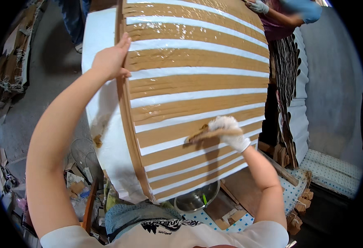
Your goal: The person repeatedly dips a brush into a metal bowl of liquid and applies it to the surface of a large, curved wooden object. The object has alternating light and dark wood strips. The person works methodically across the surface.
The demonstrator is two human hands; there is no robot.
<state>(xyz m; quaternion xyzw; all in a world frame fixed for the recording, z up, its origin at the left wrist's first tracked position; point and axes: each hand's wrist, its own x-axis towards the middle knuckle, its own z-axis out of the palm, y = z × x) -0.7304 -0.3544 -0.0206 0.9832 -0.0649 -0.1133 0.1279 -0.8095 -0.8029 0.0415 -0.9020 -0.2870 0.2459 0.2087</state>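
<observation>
A large sheet of alternating brown and white strips (pixel 198 82) lies in front of me. Its far part shines as if wet, while the nearer strips look matt. Along its left edge runs a long wooden bar (pixel 125 107). My bare left hand (pixel 110 60) rests on that bar near the far left, thumb spread from the fingers. In a white glove, my right hand (pixel 227 129) grips a flat brush (pixel 200 135) with a wooden handle. The brush is over the nearer strips, its brownish bristle end toward the left; motion blurs it slightly.
A metal bowl (pixel 196 199) with a green-handled item stands below the near edge. At the far right a co-worker's gloved hand (pixel 258 6) touches the sheet. Stacked dark-edged sheets (pixel 285 70) stand on the right. Scraps litter the floor (pixel 76 186) at lower left.
</observation>
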